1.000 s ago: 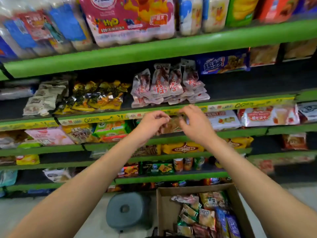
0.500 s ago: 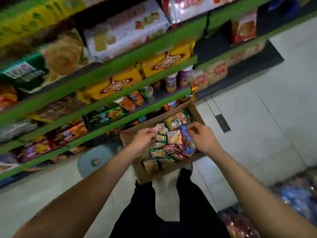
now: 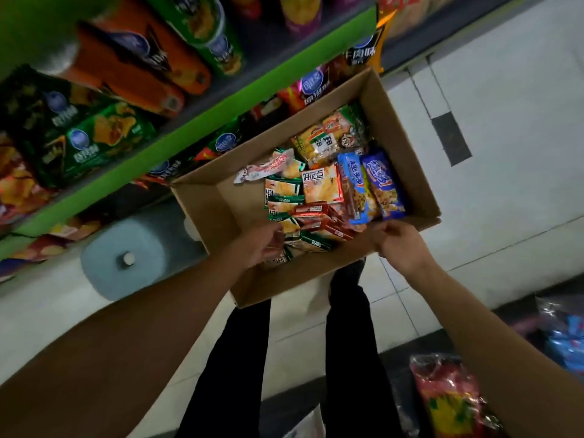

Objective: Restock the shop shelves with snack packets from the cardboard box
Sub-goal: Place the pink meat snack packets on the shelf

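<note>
An open cardboard box (image 3: 211, 213) sits on the floor, tilted in view, holding several snack packets: green ones (image 3: 282, 188), red ones (image 3: 311, 211), a blue one (image 3: 355, 188) and a purple one (image 3: 384, 188). My left hand (image 3: 260, 245) reaches into the box's near left corner, its fingers curled down onto the green and white packets there. Whether it grips one is hidden. My right hand (image 3: 398, 245) hovers at the near rim beside the red packets, fingers curled together, with nothing clearly in it.
Green shelves (image 3: 202, 121) loaded with crisp bags and tubes run along the left and top. A grey-blue round stool (image 3: 126, 257) stands left of the box. My black-trousered legs (image 3: 240, 358) are below it. More bagged goods (image 3: 448, 406) lie bottom right on the tiled floor.
My view has swung from the shelves down to the box. Both hands left the shelf, came down over the box, and have now dropped lower, to the packets at its near edge.
</note>
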Tool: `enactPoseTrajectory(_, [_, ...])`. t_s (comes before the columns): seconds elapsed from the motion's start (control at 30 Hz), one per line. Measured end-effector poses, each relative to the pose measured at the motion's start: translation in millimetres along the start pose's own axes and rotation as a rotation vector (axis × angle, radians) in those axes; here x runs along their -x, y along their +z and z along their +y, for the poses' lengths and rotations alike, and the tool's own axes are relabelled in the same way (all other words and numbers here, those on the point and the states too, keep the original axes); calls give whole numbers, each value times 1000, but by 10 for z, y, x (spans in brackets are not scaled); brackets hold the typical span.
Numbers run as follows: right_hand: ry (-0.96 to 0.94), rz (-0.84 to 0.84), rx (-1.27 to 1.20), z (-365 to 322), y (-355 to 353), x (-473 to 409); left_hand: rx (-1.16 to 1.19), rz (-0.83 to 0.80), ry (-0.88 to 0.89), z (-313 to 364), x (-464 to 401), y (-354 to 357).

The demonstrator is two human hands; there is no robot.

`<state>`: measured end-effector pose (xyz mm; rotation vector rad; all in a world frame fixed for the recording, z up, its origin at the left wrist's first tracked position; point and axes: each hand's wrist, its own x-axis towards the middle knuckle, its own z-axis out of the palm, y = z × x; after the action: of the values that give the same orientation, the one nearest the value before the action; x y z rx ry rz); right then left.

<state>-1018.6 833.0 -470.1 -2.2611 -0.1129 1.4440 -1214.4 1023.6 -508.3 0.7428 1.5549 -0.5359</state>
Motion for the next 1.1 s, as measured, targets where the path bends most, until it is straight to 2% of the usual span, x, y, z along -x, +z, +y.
enactPoseTrajectory(0.23, [134,-125,26,529,893,-1187,431,10,-49,402,-1471,24])
enactPoseTrajectory(0.47, [102,-79,-38,692,1307,-1836,692,-33,-20,822,-2399,104])
enactPoseTrajectory(0.67, [74,-85,61,806,1360,-1973,671,89,-7,877,-2737,163])
enactPoseTrajectory(0.87, [100,-33,104,855,1403,-1825,770,116,108,710,-2662,49])
enactPoseTrajectory(1.1, [88,-77,76,363,1167,-1380,376,158,218,315,-1869,-204])
